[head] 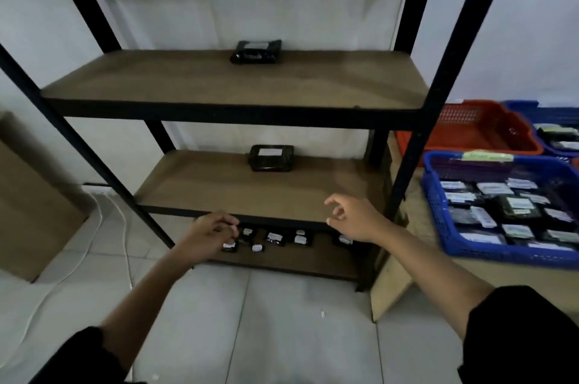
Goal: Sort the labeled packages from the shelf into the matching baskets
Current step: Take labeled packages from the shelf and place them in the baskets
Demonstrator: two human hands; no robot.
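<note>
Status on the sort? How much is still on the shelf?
Done: the near blue basket holds many labeled packages; a farther blue one holds a few; the red basket looks empty. In hand: nothing; left hand and right hand reach toward the shelf. Left: one package on the top board, one on the middle, several on the bottom.

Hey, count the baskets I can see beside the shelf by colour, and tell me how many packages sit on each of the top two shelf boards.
Blue plastic baskets: 2, the near one and the far one
Orange plastic basket: 1
Black labeled package on the top wooden shelf board: 1
Black labeled package on the middle wooden shelf board: 1
Total: 5
</note>
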